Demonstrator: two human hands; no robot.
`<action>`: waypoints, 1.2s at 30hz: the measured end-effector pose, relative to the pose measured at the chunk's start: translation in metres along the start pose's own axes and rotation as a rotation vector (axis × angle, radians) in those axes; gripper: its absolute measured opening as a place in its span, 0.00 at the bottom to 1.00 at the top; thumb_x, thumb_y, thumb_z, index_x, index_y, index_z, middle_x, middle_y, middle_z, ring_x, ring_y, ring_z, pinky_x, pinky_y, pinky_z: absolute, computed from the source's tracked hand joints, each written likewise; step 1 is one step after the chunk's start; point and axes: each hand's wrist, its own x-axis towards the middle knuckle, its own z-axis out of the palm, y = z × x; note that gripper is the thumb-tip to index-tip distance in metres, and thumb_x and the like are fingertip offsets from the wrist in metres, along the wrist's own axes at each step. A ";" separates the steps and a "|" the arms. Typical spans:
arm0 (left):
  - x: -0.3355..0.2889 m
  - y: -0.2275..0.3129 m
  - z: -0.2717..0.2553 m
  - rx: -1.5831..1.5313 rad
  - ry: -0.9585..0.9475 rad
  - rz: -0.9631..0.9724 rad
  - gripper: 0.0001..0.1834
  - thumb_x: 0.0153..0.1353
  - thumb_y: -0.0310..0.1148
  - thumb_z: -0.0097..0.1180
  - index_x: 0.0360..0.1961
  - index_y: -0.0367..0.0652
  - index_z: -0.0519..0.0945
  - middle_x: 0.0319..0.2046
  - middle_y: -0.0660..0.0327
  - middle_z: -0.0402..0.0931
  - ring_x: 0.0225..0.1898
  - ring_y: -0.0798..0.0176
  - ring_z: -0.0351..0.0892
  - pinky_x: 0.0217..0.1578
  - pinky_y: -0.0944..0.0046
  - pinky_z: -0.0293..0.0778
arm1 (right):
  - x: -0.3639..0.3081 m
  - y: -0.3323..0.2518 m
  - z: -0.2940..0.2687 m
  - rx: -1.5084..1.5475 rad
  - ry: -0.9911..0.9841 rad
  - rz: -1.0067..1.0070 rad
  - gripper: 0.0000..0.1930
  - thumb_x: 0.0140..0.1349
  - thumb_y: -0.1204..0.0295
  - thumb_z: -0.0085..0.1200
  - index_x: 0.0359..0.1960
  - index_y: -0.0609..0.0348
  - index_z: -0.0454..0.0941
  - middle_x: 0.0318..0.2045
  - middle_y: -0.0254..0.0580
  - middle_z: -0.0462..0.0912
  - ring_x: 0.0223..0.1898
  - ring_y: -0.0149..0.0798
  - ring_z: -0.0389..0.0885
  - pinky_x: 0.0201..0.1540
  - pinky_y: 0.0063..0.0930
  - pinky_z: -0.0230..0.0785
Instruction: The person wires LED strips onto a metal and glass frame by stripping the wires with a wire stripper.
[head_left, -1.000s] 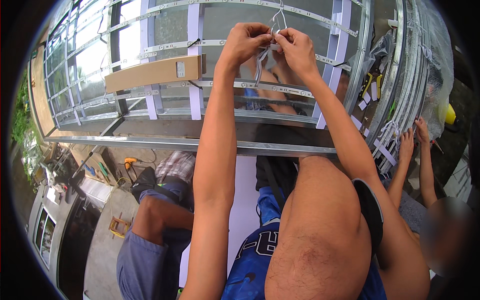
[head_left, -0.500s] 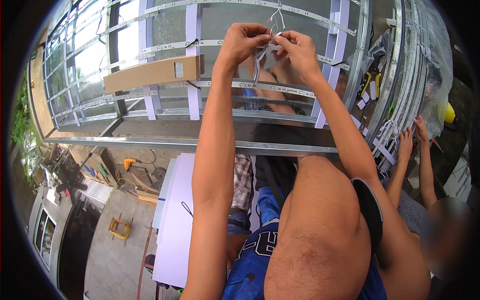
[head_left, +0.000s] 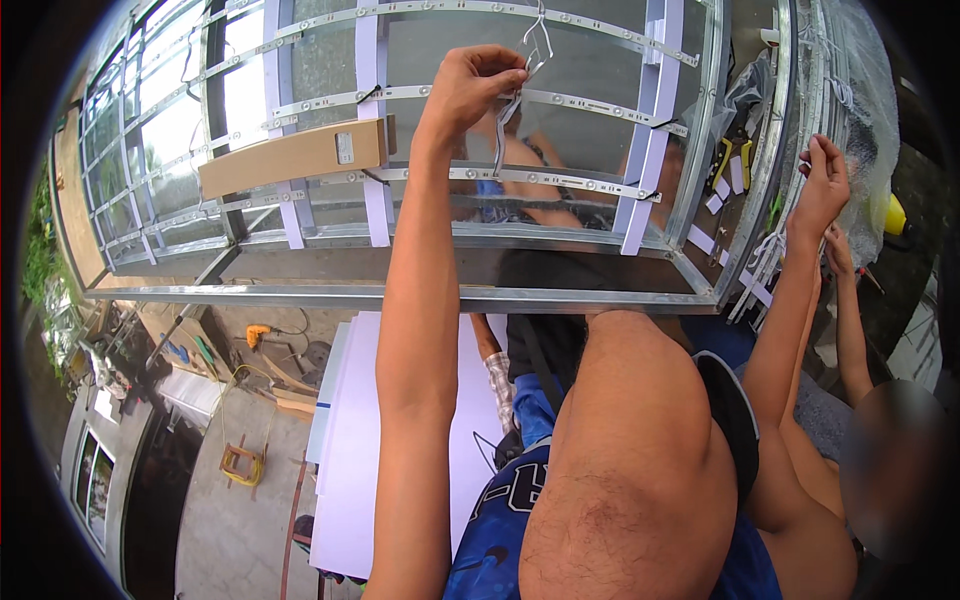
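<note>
My left hand (head_left: 472, 85) is raised to a metal frame (head_left: 400, 297) and pinches a thin white wire (head_left: 505, 125) that hangs from an LED strip (head_left: 560, 100) on the frame's back panel. My right hand (head_left: 825, 185) is stretched far right, with its fingers at a bundle of white strips and wires (head_left: 775, 250) on the frame's right side. Whether it grips them is unclear. My bare knee (head_left: 640, 440) fills the lower middle.
A co-worker's hand (head_left: 838, 250) and forearm reach up just below my right hand. A wooden block (head_left: 290, 158) is fixed to the frame at the left. White sheets (head_left: 350, 450), a yellow stand (head_left: 240, 465) and tools lie on the ground far below.
My right hand let go of the wire at the top and swung to the frame's right side. My left hand stays on the wire. The person crossing below has gone from view.
</note>
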 end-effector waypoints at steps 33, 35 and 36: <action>-0.001 0.002 0.004 -0.007 0.025 -0.012 0.08 0.63 0.27 0.64 0.41 0.33 0.85 0.31 0.63 0.84 0.34 0.73 0.81 0.40 0.70 0.76 | -0.033 0.143 -0.022 -0.126 -0.087 0.119 0.07 0.70 0.71 0.57 0.38 0.62 0.80 0.26 0.34 0.79 0.27 0.28 0.77 0.32 0.26 0.70; -0.002 0.002 0.004 -0.030 0.014 0.001 0.08 0.63 0.27 0.64 0.40 0.33 0.85 0.30 0.63 0.84 0.33 0.73 0.80 0.39 0.71 0.76 | -0.029 0.125 -0.035 0.061 -0.009 0.352 0.08 0.70 0.70 0.58 0.42 0.64 0.81 0.33 0.36 0.83 0.33 0.30 0.81 0.38 0.29 0.74; -0.003 0.003 0.004 -0.035 0.016 0.003 0.08 0.63 0.27 0.64 0.40 0.33 0.85 0.30 0.63 0.84 0.33 0.73 0.80 0.39 0.71 0.75 | -0.028 0.112 -0.040 0.140 0.046 0.314 0.10 0.70 0.70 0.58 0.45 0.65 0.82 0.37 0.38 0.84 0.37 0.31 0.83 0.42 0.30 0.76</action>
